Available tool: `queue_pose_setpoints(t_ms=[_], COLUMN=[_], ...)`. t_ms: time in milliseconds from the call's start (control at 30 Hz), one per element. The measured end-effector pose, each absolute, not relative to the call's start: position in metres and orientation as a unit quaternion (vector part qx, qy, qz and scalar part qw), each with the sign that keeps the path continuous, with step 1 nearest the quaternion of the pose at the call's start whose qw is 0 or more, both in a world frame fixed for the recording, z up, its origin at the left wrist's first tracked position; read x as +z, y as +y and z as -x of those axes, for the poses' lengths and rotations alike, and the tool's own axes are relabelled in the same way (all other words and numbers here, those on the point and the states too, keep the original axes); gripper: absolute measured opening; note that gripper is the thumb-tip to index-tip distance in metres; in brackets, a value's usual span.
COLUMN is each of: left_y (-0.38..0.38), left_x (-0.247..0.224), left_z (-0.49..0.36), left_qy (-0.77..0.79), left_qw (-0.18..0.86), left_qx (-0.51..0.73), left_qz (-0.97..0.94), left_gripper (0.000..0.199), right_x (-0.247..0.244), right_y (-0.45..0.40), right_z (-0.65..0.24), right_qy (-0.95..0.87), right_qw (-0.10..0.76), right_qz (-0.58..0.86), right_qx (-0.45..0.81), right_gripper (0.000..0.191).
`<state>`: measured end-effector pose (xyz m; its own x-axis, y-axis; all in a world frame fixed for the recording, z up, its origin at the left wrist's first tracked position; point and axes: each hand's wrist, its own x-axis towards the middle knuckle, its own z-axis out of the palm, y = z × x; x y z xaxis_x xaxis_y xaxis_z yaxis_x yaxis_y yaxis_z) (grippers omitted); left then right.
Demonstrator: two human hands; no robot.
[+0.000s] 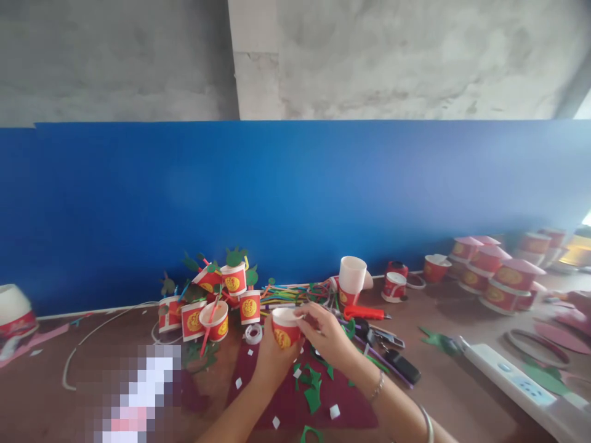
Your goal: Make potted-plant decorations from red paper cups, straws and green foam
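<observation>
In front of me, my left hand (269,360) is wrapped round the left side and base of a red paper cup (285,332) with a white rim and a yellow round print. The fingertips of my right hand (325,330) are pinched together at the cup's right rim; whether they also hold something small cannot be made out. Below my hands lies a dark red sheet (263,394) with green paper scraps (313,394) and small white squares (335,411) scattered over it. A white roll of tape (253,334) sits just left of the cup.
Several cups with straws and green cutouts (233,280) cluster back left. Behind are colourful straws (290,296) and stacked white cups (353,274). To the right lie a red-orange cutter (367,312), keys (388,336), a power strip (508,378) and pink-topped cups (512,283). A blue partition (295,197) rises behind.
</observation>
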<state>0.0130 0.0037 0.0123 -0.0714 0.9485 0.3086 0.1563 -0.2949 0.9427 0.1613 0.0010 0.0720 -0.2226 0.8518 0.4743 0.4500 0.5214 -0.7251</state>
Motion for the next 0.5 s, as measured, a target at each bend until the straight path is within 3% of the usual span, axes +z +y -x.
queue_pose_setpoints(t_ms=[67, 200, 267, 500], left_y=[0.000, -0.005, -0.006, -0.004], left_x=[0.002, -0.019, -0.022, -0.013], left_z=[-0.005, 0.007, 0.009, 0.012], left_qy=[0.516, 0.485, 0.471, 0.478], left_qw=[0.355, 0.368, 0.372, 0.377], left_qx=[0.586, 0.629, 0.626, 0.613], left_qz=[-0.513, -0.483, -0.497, -0.504], left_gripper=[0.062, 0.057, 0.058, 0.059], right_x=[0.049, 0.012, 0.002, 0.001], right_y=[0.001, 0.005, 0.005, -0.001], right_z=[-0.166, -0.184, -0.188, -0.189], right_qy=[-0.731, -0.777, -0.774, -0.779], right_qw=[0.435, 0.250, 0.211, 0.258], right_qz=[0.498, 0.575, 0.596, 0.557], right_qx=[0.170, 0.059, 0.030, 0.126], right_gripper=[0.019, 0.024, 0.027, 0.035])
